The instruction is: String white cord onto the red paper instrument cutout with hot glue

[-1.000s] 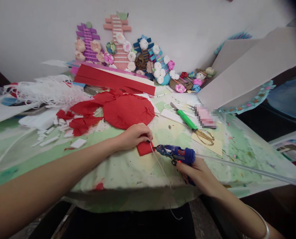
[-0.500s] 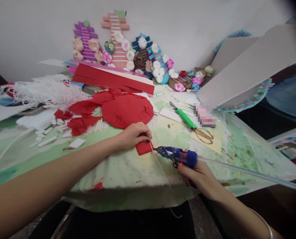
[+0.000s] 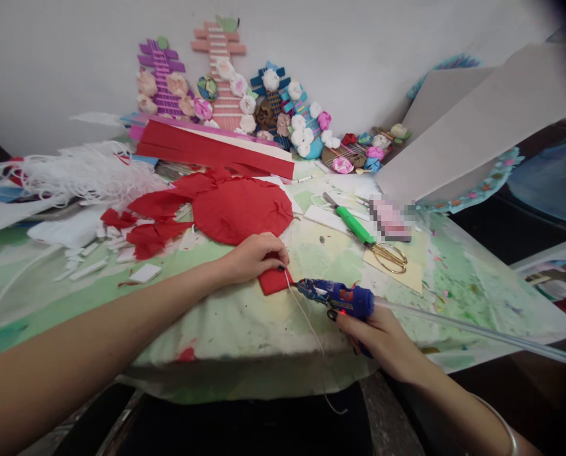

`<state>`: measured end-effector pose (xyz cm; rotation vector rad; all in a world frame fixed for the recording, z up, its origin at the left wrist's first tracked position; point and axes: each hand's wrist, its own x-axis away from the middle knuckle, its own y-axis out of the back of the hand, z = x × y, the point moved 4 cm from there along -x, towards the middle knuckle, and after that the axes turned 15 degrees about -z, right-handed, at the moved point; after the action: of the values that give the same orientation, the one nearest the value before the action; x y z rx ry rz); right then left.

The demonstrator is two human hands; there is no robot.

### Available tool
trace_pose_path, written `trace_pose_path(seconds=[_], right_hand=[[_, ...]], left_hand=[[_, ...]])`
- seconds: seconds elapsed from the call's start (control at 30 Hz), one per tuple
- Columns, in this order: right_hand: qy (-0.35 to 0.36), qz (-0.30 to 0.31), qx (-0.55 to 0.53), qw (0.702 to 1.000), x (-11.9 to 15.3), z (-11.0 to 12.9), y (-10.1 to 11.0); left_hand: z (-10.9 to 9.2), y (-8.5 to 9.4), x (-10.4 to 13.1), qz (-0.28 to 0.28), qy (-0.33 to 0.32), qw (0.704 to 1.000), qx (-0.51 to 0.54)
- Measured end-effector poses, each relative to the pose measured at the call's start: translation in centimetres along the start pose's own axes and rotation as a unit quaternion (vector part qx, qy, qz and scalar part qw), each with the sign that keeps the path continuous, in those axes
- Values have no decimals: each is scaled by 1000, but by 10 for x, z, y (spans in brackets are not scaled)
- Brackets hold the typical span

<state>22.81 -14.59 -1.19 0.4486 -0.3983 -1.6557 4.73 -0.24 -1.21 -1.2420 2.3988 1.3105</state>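
My right hand grips a blue hot glue gun, with a red light on near the thumb. A long clear glue stick sticks out of its back. The nozzle tip is at the right edge of a small red covered block on the table. Fingers closed, my left hand pinches a thin white cord at the block's upper edge. The cord's free end hangs over the table's front edge. Just behind lies a round red covered piece.
Green-handled utility knife and gold-handled scissors lie at right, by a blurred pink object. Red strips lie behind, a white string heap and foam scraps at left. Decorated guitar shapes lean on the wall.
The glue gun and my right hand have shifted very slightly left, as has the whole view. My left hand keeps its hold on the cord at the red block.
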Motion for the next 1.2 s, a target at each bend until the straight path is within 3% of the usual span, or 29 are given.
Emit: trace_pose_path(seconds=[0.63, 0.77, 1.0, 1.2], right_hand=[[42, -16, 33, 998, 5, 4, 4], [60, -49, 42, 996, 16, 0, 16], [124, -50, 96, 986, 38, 15, 36], [85, -159, 150, 972, 44, -13, 66]], left_hand=[[-1, 1, 0, -5, -7, 1000, 14], [1, 2, 0, -6, 0, 1000, 19], [3, 1, -1, -4, 20, 1000, 16], [2, 2, -2, 9, 24, 999, 27]])
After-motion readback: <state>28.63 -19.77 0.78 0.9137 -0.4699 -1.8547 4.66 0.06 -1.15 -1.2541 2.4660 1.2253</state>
